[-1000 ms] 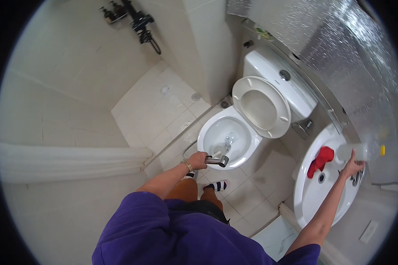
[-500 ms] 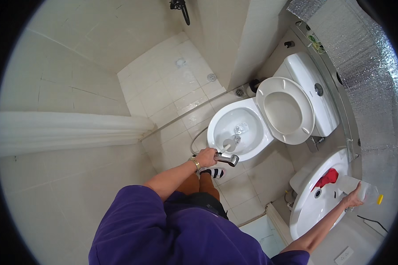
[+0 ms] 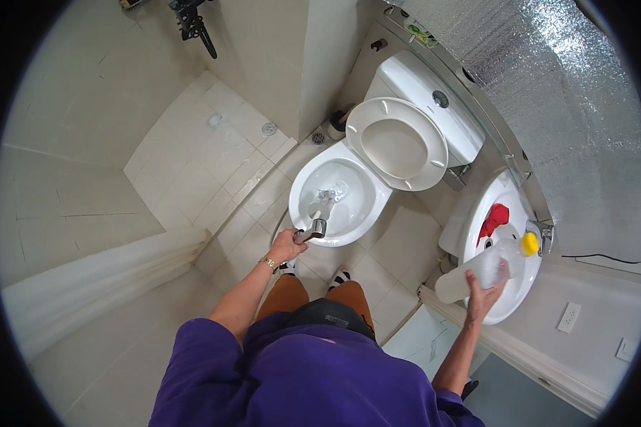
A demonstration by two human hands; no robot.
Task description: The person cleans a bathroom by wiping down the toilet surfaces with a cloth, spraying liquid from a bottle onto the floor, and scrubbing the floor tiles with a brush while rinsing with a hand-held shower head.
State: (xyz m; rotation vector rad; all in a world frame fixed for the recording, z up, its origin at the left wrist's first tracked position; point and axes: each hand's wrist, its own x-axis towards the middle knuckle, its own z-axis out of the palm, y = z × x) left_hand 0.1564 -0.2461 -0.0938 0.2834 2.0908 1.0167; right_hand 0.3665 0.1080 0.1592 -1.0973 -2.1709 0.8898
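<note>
My left hand (image 3: pixel 286 247) is wrapped round a chrome bidet sprayer (image 3: pixel 313 230), whose head is over the near rim of the white toilet bowl (image 3: pixel 300 183). What looks like a jet of water runs from the sprayer into the bowl, where the water is stirred up. The toilet seat (image 3: pixel 361 121) is raised against the tank. My right hand (image 3: pixel 486 290) grips a translucent plastic bottle (image 3: pixel 452 286) with a yellow cap (image 3: pixel 529 244). The bottle is tilted over the near left side of the white sink (image 3: pixel 509 307), its capped end toward the tap.
A red cloth (image 3: pixel 494 219) lies in the sink beside the drain. A toilet brush in its holder (image 3: pixel 337 124) stands behind the bowl. At the left hangs a white shower curtain (image 3: pixel 107 274). A low ledge (image 3: pixel 253 180) borders the shower floor. Silvery foil sheeting (image 3: pixel 548 92) covers the right wall.
My right hand has brought the bottle from the sink's far right side back toward me. My left hand still holds the sprayer over the bowl. The view has turned to the right.
</note>
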